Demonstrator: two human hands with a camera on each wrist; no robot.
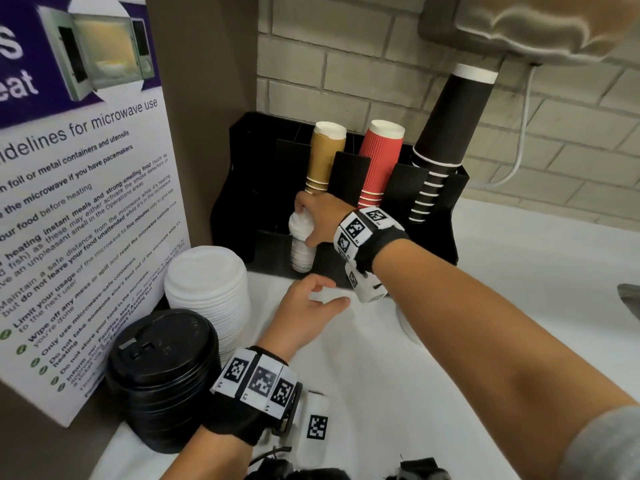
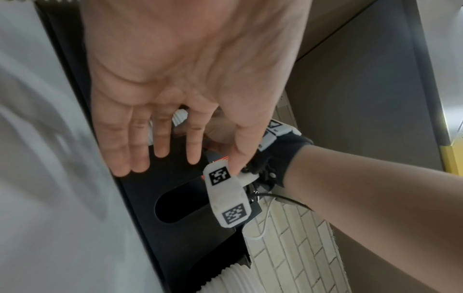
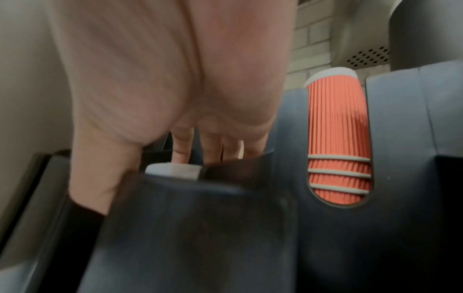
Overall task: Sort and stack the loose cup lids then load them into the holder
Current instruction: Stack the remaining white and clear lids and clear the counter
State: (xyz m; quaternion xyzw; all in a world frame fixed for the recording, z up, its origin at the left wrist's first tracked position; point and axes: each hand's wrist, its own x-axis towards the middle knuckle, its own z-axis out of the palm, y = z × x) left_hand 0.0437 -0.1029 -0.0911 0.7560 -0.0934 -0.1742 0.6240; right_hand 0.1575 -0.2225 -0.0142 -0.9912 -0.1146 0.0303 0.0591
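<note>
Your right hand [image 1: 317, 221] grips the small white lid stack [image 1: 300, 244], upright and seemingly part-seated in the holder [image 1: 429, 216] slot at 12 o'clock from your relaxed, empty left hand [image 1: 304, 315].

Lid stacks [image 1: 207, 292] left of the holder [image 1: 450, 216], cups [image 1: 379, 161] standing in its rear slots, poster [image 1: 86, 202] further left

Counts: 3 lid stacks, 3 cup stacks, 1 holder, 2 hands.
1 stack of small white plastic lids [image 1: 302, 242], 1 stack of wide white lids [image 1: 207, 289], 1 stack of black plastic lids [image 1: 166, 375]; 1 tan paper cup stack [image 1: 323, 157], 1 red ribbed [image 1: 377, 161], 1 black [image 1: 443, 133]; 1 black plastic holder [image 1: 242, 188]; 1 left hand [image 1: 304, 313], 1 right hand [image 1: 318, 220].
</note>
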